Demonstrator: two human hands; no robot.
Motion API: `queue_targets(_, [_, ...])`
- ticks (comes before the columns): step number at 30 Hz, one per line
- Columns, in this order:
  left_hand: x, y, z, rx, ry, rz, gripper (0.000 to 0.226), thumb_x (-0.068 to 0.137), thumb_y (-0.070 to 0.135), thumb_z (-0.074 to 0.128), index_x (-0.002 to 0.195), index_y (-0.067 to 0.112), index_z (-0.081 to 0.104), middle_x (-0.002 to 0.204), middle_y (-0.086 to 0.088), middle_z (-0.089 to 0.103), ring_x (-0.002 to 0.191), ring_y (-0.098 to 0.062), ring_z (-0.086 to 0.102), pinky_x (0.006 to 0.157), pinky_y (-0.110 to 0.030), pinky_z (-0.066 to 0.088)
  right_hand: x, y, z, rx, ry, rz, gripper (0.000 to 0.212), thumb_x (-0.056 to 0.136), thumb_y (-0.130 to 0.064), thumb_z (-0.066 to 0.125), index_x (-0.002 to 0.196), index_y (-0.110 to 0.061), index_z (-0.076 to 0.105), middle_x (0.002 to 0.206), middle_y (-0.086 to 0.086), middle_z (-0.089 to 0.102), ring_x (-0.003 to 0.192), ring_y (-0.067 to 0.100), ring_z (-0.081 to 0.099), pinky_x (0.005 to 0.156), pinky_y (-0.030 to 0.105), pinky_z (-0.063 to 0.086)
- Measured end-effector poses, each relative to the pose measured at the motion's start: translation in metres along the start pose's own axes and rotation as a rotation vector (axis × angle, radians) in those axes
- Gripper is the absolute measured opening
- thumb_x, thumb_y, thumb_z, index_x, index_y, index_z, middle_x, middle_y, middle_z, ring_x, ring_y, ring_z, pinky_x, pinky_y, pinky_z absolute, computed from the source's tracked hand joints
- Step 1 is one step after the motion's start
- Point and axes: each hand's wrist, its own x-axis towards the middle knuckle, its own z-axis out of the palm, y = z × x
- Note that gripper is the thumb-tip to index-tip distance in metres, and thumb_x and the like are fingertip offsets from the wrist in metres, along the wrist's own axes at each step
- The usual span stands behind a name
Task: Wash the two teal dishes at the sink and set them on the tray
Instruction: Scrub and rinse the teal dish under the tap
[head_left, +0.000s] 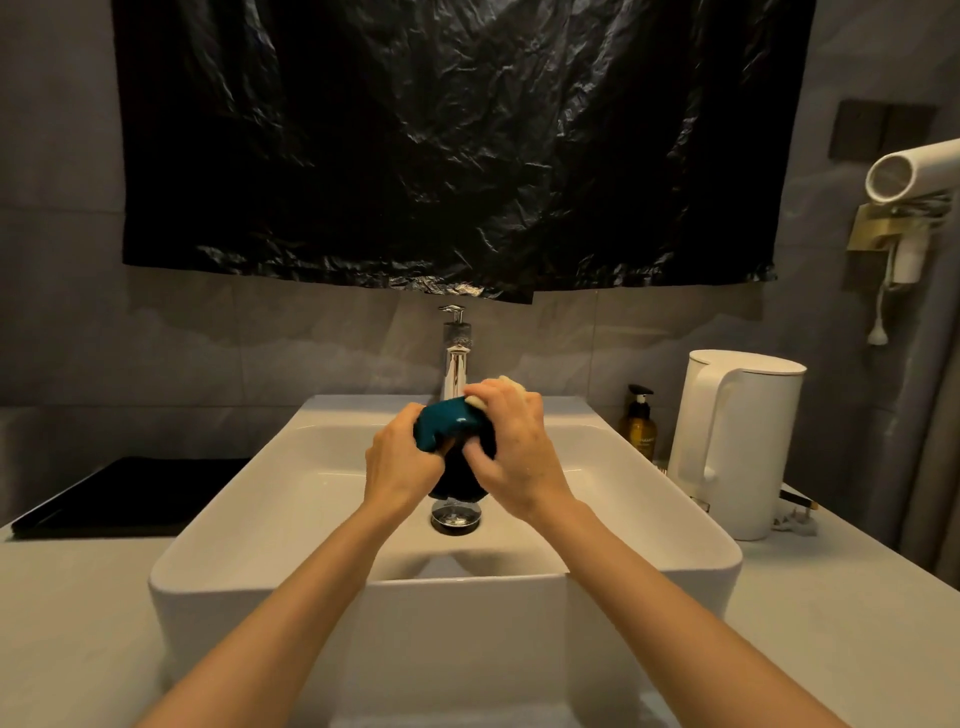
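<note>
My left hand (402, 462) is curled round the left edge of a teal dish (447, 423), thumb and fingers gripping it, and holds it up over the middle of the white sink (260, 519), just in front of the chrome tap (456, 364). My right hand (514, 447) is closed on a pale yellow sponge (506, 383), of which only small bits show between my fingers, and it presses against the right side of the dish. The dish is tilted, its glossy top catching the light. Below it, between my wrists, there is a dark rounded shape (460, 478); I cannot tell whether it is the shadowed part of the same dish or a second one. It hangs right above the chrome drain (456, 517) in the bottom of the basin.

The sink stands on a pale worktop (78, 623). On the worktop's left side, near the back wall and just beside the sink, lies a flat black tray (130, 493). On the right side stands a white kettle (737, 441), and between it and the sink's far right corner stands an amber pump bottle (639, 423). A crinkled black plastic sheet (441, 145) hangs on the wall above the tap. At the right wall a white hair dryer (914, 171) sits in a holder.
</note>
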Motion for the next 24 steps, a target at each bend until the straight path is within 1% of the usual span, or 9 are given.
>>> queue_targets(2, [0.003,-0.001,-0.001,-0.176,0.013,-0.122,0.032,0.084,0.007,0.065,0.113,0.019,0.055,0.103,-0.002,0.063,0.094,-0.021,0.056,0.086,-0.040,0.051,-0.003,0.008,0.000,0.050,0.000,0.063,0.044,0.090,-0.015,0.050,0.131,-0.026,0.041,0.128,-0.005,0.047,0.112,0.015,0.036,0.096,0.038,0.044])
queue_targets(4, [0.006,-0.001,-0.003,-0.291,0.022,-0.185,0.032,0.086,0.005,0.063,0.113,0.018,0.054,0.104,-0.003,0.061,0.098,-0.023,0.056,0.090,-0.044,0.051,-0.006,0.006,-0.001,0.021,-0.001,-0.008,0.047,0.093,-0.013,0.048,0.137,-0.025,0.036,0.136,-0.004,0.041,0.118,0.018,0.034,0.103,0.035,0.040])
queue_targets(6, [0.005,-0.002,-0.003,-0.255,0.020,-0.158,0.027,0.086,0.008,0.063,0.107,0.021,0.054,0.098,-0.001,0.061,0.095,-0.024,0.058,0.087,-0.044,0.051,-0.004,-0.003,0.000,-0.083,0.023,-0.158,0.043,0.095,-0.013,0.044,0.137,-0.019,0.040,0.140,0.000,0.040,0.121,0.023,0.033,0.106,0.028,0.033])
queue_targets(9, [0.002,-0.001,0.000,-0.093,-0.037,-0.067,0.022,0.085,0.010,0.061,0.103,0.022,0.056,0.091,0.000,0.064,0.086,-0.024,0.059,0.078,-0.039,0.051,0.003,-0.008,0.006,-0.193,0.052,-0.317,0.033,0.092,-0.013,0.048,0.124,-0.014,0.054,0.130,0.003,0.053,0.116,0.029,0.040,0.102,0.031,0.035])
queue_targets(11, [0.001,0.000,0.001,-0.116,-0.070,-0.086,0.025,0.083,0.008,0.063,0.103,0.023,0.056,0.090,0.001,0.063,0.088,-0.023,0.059,0.079,-0.039,0.052,0.004,-0.004,0.005,-0.137,0.053,-0.232,0.036,0.086,-0.011,0.049,0.121,-0.015,0.056,0.125,0.002,0.054,0.113,0.027,0.041,0.099,0.032,0.037])
queue_targets(14, [0.003,0.002,0.000,-0.312,-0.068,-0.181,0.028,0.086,0.008,0.064,0.107,0.022,0.053,0.101,-0.001,0.062,0.096,-0.022,0.057,0.084,-0.038,0.053,-0.001,0.006,-0.001,0.030,0.053,0.015,0.048,0.083,-0.005,0.053,0.128,-0.021,0.046,0.128,-0.002,0.049,0.114,0.019,0.039,0.098,0.032,0.040])
queue_targets(18, [0.005,0.006,-0.005,-0.551,-0.091,-0.269,0.030,0.090,0.008,0.060,0.118,0.015,0.052,0.113,-0.006,0.059,0.104,-0.025,0.057,0.069,-0.031,0.056,-0.004,0.009,0.007,0.160,0.012,0.209,0.054,0.088,-0.012,0.054,0.134,-0.029,0.034,0.131,-0.005,0.044,0.110,0.015,0.043,0.096,0.028,0.043])
queue_targets(21, [0.006,0.005,-0.004,-0.487,-0.147,-0.258,0.027,0.090,0.007,0.060,0.113,0.016,0.050,0.111,-0.006,0.059,0.103,-0.024,0.057,0.075,-0.031,0.054,-0.001,0.006,0.011,0.174,0.021,0.281,0.047,0.091,-0.008,0.050,0.133,-0.024,0.037,0.129,-0.001,0.046,0.109,0.015,0.044,0.098,0.032,0.046])
queue_targets(24, [0.005,0.004,0.001,-0.385,-0.187,-0.229,0.027,0.087,0.006,0.063,0.109,0.015,0.050,0.105,-0.004,0.059,0.099,-0.020,0.056,0.072,-0.022,0.049,-0.001,0.010,0.005,-0.002,0.060,0.222,0.037,0.094,-0.009,0.051,0.130,-0.016,0.045,0.124,0.004,0.052,0.105,0.018,0.044,0.092,0.028,0.045])
